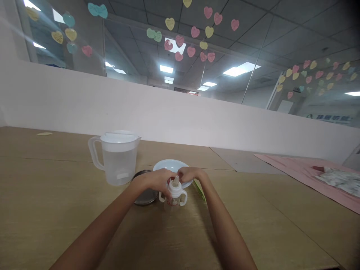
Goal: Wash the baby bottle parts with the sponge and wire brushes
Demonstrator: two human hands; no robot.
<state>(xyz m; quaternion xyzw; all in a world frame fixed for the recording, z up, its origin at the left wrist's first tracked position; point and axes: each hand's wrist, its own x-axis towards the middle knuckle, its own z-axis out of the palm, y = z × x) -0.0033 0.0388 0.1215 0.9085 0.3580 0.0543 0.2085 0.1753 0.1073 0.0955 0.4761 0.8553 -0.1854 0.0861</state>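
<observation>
A baby bottle (176, 191) with a white collar, a clear teat and two white side handles stands upright on the table. My left hand (161, 180) is closed around it from the left, thumb on its near side. My right hand (189, 173) is curled just behind the teat, above the edge of a white bowl (165, 163); its fingertips are mostly hidden, so what they hold cannot be made out. Behind my left wrist lies a dark round pan or lid (146, 197), partly covered. A thin green object (199, 190) lies beside my right forearm.
A translucent lidded pitcher (119, 161) stands left of the bowl on the wooden table (56, 195). At the right, a pink cloth (298, 168) carries a patterned white fabric (340, 180). A white wall (140, 108) with glass above closes off the back.
</observation>
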